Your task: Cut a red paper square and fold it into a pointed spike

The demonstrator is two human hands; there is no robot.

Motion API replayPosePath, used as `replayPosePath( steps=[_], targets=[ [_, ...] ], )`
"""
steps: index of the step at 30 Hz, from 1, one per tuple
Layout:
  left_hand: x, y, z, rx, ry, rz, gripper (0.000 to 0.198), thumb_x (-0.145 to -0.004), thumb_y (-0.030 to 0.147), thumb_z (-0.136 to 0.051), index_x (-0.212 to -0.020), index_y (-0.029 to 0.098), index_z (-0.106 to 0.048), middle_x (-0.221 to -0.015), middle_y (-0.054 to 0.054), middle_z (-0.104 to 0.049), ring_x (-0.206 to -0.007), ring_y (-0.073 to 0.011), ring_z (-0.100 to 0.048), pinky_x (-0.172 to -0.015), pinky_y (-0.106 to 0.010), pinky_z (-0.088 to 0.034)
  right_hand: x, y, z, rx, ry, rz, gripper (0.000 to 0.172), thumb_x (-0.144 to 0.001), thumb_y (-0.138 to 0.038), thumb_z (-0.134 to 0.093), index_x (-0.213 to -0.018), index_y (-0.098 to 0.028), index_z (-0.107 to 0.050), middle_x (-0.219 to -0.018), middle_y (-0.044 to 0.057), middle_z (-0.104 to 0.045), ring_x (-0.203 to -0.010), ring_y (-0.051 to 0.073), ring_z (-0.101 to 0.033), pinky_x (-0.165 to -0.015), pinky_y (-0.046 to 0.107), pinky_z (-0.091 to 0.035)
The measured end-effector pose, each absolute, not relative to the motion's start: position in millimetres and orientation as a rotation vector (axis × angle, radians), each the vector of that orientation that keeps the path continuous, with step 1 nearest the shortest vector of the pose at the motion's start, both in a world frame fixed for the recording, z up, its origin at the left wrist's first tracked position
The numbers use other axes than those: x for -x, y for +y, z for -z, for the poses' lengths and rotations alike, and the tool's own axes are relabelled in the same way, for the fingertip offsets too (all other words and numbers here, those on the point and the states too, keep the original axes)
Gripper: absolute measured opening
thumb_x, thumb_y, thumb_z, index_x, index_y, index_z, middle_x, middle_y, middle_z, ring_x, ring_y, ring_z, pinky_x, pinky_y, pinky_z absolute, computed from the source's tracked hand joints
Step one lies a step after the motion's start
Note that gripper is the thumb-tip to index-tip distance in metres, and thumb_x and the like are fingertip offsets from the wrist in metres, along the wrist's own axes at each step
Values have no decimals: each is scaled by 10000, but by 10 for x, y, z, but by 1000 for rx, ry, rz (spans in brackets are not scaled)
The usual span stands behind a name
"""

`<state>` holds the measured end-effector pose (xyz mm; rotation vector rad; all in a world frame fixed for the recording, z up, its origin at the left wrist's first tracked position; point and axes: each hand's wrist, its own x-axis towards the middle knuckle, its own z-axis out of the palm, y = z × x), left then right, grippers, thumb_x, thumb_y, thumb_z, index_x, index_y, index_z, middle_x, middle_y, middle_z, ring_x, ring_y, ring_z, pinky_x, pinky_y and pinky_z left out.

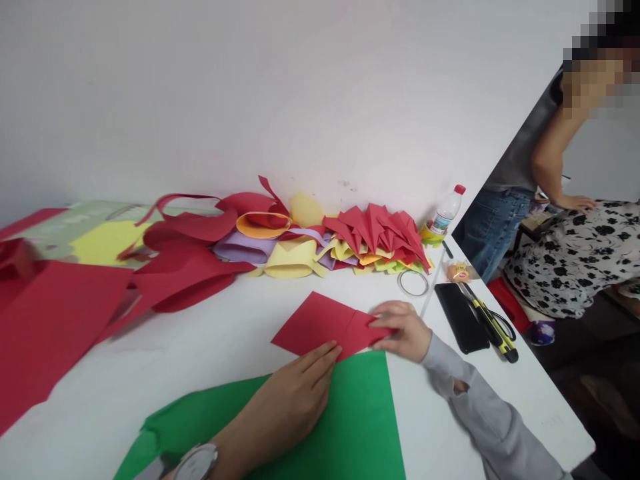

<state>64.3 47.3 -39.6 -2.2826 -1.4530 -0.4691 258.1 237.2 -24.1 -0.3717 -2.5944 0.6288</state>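
A folded red paper square [320,323] lies on the white table [200,347], partly over a green sheet [350,427]. My left hand [290,400], with a watch on the wrist, lies flat with fingers stretched out, fingertips pressing the red paper's near edge. My right hand [403,330], in a grey sleeve, has its fingers closed on the red paper's right corner.
Large red sheets [55,313] lie at the left. A heap of folded and curled red, yellow and purple paper [310,240] runs along the wall. At right are a water bottle [445,213], tape ring [413,283], black phone [460,317] and scissors [493,323]. A person [545,160] stands beyond the table's edge.
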Motion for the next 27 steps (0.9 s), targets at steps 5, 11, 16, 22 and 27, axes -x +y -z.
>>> replayPosePath(
  steps=[5, 11, 16, 22, 27],
  targets=[
    [-620, 528, 402, 2201, -1417, 608, 383, -952, 83, -327, -984, 95, -709, -1059, -122, -726, -999, -221, -666, -890, -359, -558, -2453, 2185, 395, 140, -2720, -132, 186, -894, -431, -646, -987, -288, -718, -1113, 30, -709, -1113, 209, -565, -1007, 427, -319],
    [-595, 579, 393, 2183, -1416, 641, 381, -932, 29, -303, -929, 100, -678, -922, -108, -720, -852, -210, -671, -787, -352, -580, -2327, 2134, 383, -48, -2604, 221, 204, -957, -407, -559, -963, -242, -679, -983, 25, -713, -942, 170, -580, -965, 391, -338],
    [-578, 561, 387, 2151, -1333, 593, 371, -901, -17, -303, -1025, 64, -643, -992, -152, -708, -904, -227, -668, -780, -349, -572, -2247, 2023, 293, -73, -2478, 292, 180, -983, -305, -522, -939, -202, -663, -882, 30, -702, -832, 162, -576, -845, 354, -400],
    [-622, 588, 411, 2119, -1307, 629, 288, -890, 9, -382, -958, 84, -652, -919, -133, -705, -832, -232, -660, -740, -370, -554, -2154, 1821, 236, -183, -2422, 403, 225, -963, -125, -473, -816, -143, -643, -719, 27, -655, -678, 140, -546, -750, 334, -432],
    [-613, 567, 333, 2074, -1275, 612, 306, -890, 24, -386, -896, 109, -680, -894, -129, -701, -835, -239, -642, -751, -390, -519, -2188, 1855, 232, -203, -2391, 392, 238, -951, -140, -432, -840, -143, -643, -704, 43, -652, -645, 151, -534, -706, 353, -435]
  ],
)
